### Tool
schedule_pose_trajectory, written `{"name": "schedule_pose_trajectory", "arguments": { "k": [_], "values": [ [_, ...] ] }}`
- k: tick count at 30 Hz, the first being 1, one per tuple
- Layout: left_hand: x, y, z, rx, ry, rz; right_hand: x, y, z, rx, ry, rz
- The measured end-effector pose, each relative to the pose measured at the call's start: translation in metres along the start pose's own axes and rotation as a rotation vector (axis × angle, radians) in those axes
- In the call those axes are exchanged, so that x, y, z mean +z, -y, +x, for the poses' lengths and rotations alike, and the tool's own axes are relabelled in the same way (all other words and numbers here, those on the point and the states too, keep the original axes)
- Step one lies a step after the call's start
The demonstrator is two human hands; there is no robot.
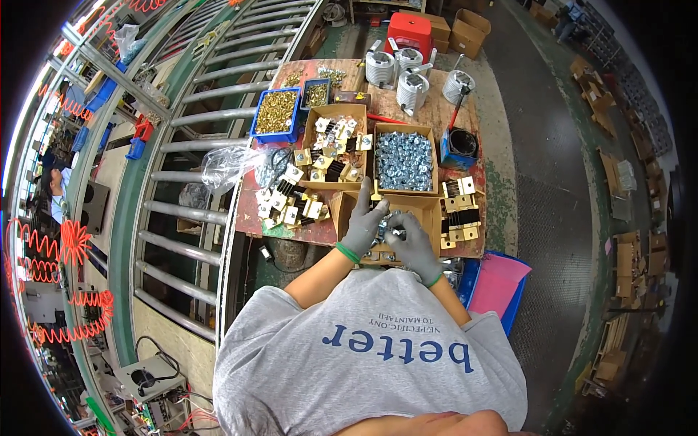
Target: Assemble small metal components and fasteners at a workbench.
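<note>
My left hand (359, 231), in a grey glove with a green cuff, is over the near cardboard box (424, 206). Its thumb and forefinger pinch a small brass piece (376, 192). My right hand (414, 248), gloved the same way, is just right of it over the same box. The right fingers are curled together, and what sits in them is too small to name. Silvery metal parts show in the box between the hands. Beyond it stands a carton of zinc-coloured nuts or screws (404, 161). Left of that, another carton (337, 111) holds brass-and-white terminal assemblies.
More assemblies lie in a pile (289, 207) at left and a stack (461, 211) at right. A blue bin (254, 132) holds brass screws. White ribbed cylinders (412, 93) and a can with a red-handled brush (461, 142) stand farther back. A roller conveyor (182, 211) runs along the left.
</note>
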State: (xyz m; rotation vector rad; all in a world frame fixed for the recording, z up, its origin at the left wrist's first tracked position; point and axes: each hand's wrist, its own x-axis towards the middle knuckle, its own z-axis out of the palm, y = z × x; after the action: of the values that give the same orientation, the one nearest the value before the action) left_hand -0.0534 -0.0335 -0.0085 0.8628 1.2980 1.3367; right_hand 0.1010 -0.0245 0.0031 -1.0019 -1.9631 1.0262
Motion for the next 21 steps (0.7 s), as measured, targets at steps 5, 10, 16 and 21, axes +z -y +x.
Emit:
{"name": "schedule_pose_trajectory", "arguments": {
  "k": [5,10,16,21],
  "values": [
    [0.002,0.004,0.002,-0.008,0.037,-0.132,-0.005,-0.012,0.007,0.373,0.258,0.022],
    [-0.003,0.016,0.007,0.036,-0.009,-0.075,0.002,-0.008,-0.001,0.114,0.038,0.066],
    [-0.001,0.017,0.009,0.106,-0.027,0.026,0.004,-0.021,0.002,0.341,0.237,0.129],
    [-0.006,0.023,0.013,0.168,-0.085,0.088,0.002,-0.014,0.004,0.163,0.094,0.128]
  ]
}}
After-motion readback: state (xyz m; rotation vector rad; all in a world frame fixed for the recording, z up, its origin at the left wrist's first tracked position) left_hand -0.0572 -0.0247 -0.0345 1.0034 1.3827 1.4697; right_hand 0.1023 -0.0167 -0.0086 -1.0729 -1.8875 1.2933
